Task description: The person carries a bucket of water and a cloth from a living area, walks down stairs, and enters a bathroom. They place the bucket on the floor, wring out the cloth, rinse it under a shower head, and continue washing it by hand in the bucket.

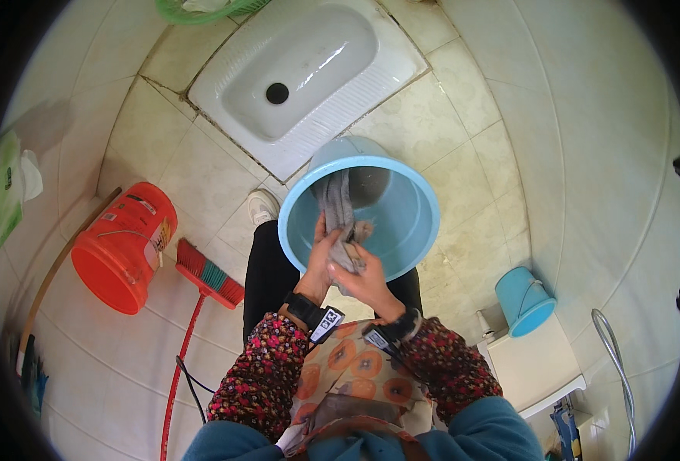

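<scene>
A wet grey cloth [335,199] hangs from both my hands down into a large light-blue plastic bucket [412,230]. My left hand [318,259] grips it from the left, over the near rim. From the right, my right hand [369,279] has its fingers closed on the bunched end of the same cloth. Murky grey water [370,185] lies inside the bucket. Something pinkish-brown [364,230] shows just beyond my fingers; I cannot tell what it is. The cloth's lower end is hidden in the bucket.
Ahead is a white ceramic squat toilet [302,75]. To the left are a red-orange plastic bucket [127,242] and a broom [210,274] with red and green bristles. A small blue bucket [521,302] and a metal shower hose [614,346] are at right. A green basket [187,14] sits far off.
</scene>
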### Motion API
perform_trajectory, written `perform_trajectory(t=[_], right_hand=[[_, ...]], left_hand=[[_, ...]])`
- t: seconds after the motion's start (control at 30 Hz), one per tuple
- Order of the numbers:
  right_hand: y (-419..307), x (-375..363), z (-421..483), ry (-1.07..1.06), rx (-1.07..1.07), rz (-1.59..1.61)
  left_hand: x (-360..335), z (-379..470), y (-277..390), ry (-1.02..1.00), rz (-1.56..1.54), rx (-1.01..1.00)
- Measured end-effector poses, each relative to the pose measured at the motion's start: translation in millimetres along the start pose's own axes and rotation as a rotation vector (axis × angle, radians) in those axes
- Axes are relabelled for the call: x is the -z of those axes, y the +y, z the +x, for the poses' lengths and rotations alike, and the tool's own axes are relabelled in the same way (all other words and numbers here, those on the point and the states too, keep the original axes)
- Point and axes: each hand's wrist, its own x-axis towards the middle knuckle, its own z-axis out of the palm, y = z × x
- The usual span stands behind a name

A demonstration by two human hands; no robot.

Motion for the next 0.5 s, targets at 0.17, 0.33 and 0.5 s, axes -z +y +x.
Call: perform_trajectory(t=[0.17,0.33,0.5], right_hand=[[47.2,-8.9,45.7,0.201,0.144,-0.363],[81.0,34.0,83.6,0.211,0.026,-0.643],[89.5,59.8,105.1,0.208,-0.145,-1.046]], left_hand=[[11.3,-2.4,-4.9,0.036,0.008,0.116],[-7.8,-12.6,3.1,0.101,0.215,0.039],[-23.7,-24.8,16.9,0.162,0.335,0.018]])
